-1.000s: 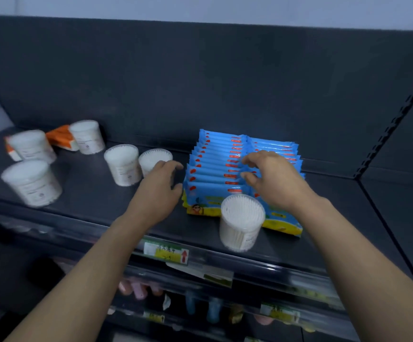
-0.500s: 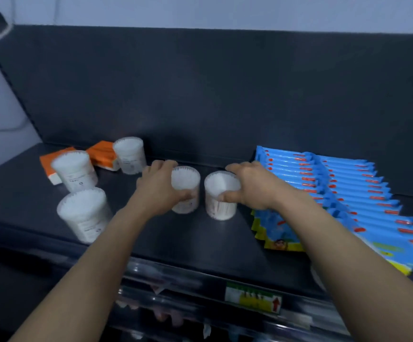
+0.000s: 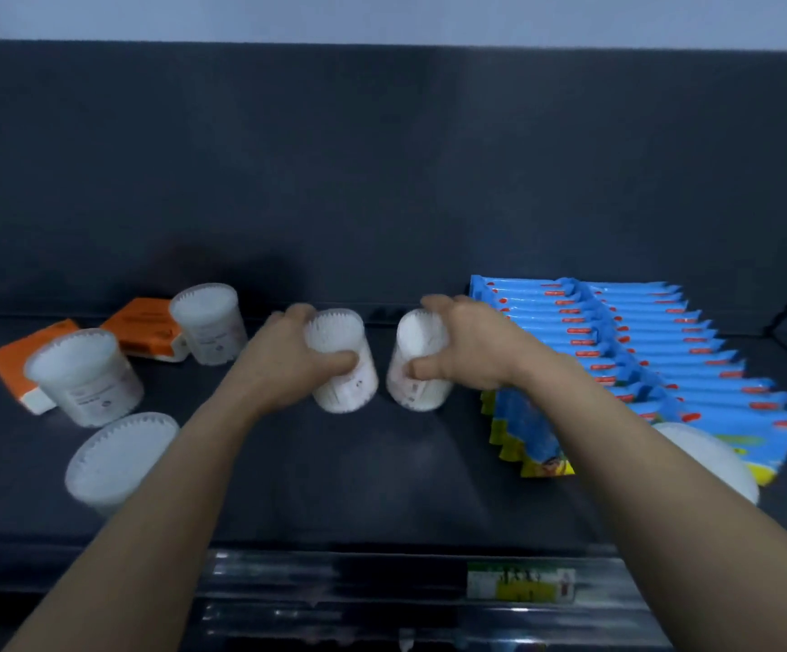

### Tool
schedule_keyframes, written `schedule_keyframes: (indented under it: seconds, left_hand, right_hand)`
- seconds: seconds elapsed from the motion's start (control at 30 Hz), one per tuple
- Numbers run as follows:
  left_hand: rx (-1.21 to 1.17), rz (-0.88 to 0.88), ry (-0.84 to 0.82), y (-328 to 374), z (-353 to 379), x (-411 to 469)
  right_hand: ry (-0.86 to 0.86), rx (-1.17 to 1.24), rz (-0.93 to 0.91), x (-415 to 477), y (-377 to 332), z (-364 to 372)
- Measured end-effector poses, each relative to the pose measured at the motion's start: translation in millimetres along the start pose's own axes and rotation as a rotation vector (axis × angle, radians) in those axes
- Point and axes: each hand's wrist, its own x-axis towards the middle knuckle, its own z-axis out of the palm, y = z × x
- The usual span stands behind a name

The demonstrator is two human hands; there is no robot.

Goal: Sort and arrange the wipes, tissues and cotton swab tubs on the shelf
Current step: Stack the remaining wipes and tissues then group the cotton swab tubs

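Gripping a cotton swab tub apiece, the left hand (image 3: 283,369) holds the left tub (image 3: 345,392) and the right hand (image 3: 474,352) holds the right tub (image 3: 416,392). Thumbs face the camera and fingers curl over the far sides. Both tubs stand about upright, just apart, at mid-frame on the shelf (image 3: 382,491). The loose tubs (image 3: 83,376) lie toward the left of the frame, nearer the left hand. The blue wipes (image 3: 664,350) sit just beside the right hand.

shelf (image 3: 382,501): dark grey matte deck. back panel (image 3: 382,181): dark grey, plain, upright behind the deck. wall (image 3: 382,16): pale strip above the panel. front rail (image 3: 335,576): glossy strip along the deck's near edge, carrying a green and yellow price label (image 3: 518,583), print blurred. light: dim, cool.
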Motion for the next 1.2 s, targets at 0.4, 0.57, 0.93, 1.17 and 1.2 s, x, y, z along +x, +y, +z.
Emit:
schedule_keyframes:
  seconds: [0.4,0.57,0.93,1.17,1.2]
  left_hand:
    - [-0.180,0.287,0.152,137.0,4.8,-31.7]
    - [-0.213,0.393,0.079,231.3,64.5,-57.7]
    - [-0.177,0.635,-0.235,432.9,243.3,-104.7]
    - [-0.184,0.701,-0.529,511.5,329.0,-100.4]
    - [-0.190,0.703,-0.561,521.6,339.4,-97.8]
  right_hand:
    - [0.352,0.269,-0.076,-91.3,89.6,-100.4]
    - [0.455,0.281,0.050,-169.3,179.3,-138.0]
    - [0.563,0.264,0.416,-329.4,376.4,-174.6]
    - [0.606,0.241,0.670,-385.4,467.0,-186.5]
    - [0.611,0.238,0.689,-388.9,478.0,-190.0]
